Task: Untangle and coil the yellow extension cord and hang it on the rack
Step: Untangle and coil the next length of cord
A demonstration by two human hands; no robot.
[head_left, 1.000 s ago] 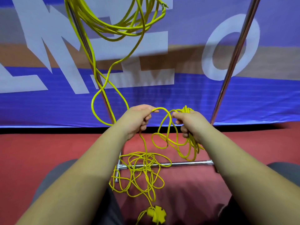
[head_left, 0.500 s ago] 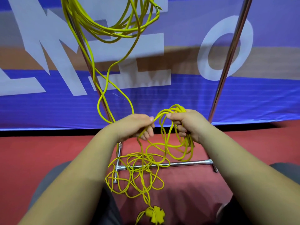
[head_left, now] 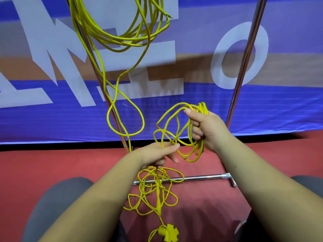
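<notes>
some loops of the yellow cord are already hung on the rack. a small coil is gripped in the right hand, a strand pinched by the left hand; a tangle on the floor is left.

Loops of the extension cord are hung high by the rack's left upright. A bundle is held in the right hand, above and right of the left hand. Below, a tangle is spread on the floor across the base bar, before the banner.
</notes>
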